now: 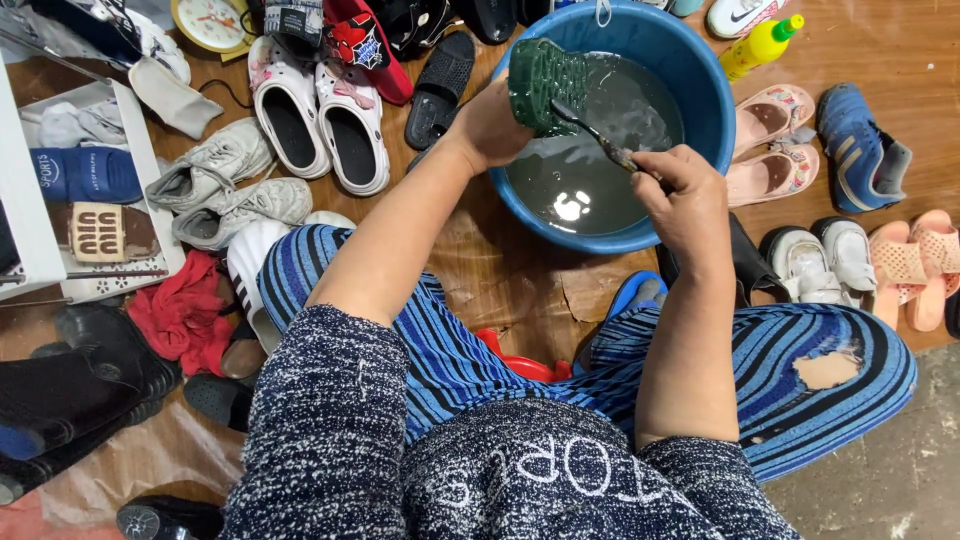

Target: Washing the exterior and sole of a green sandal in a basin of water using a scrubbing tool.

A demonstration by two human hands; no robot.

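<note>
Over the blue basin (700, 90) of murky water on the wooden floor (520, 290), the left hand (490, 125) holds a dark green shoe (545, 82) sole-up at the basin's near-left rim, its fingers curled round the shoe's edge and mostly hidden behind it. The right hand (685, 195) hovers at the basin's near-right rim, fingers pressed together around the handle of a thin brush (600, 138), whose tip touches the green shoe's underside. A yellow bottle (760, 45) with a green cap lies just beyond the basin toward the floor's far right, with pink sandals (775, 140) and a blue sneaker (860, 150) near it. White clogs (320, 115) and grey-white sneakers (235, 190) sit to the basin's left, well apart from both hands. A red cloth (180, 310) lies by the person's left knee, which is clad in blue striped trousers (470, 370).
</note>
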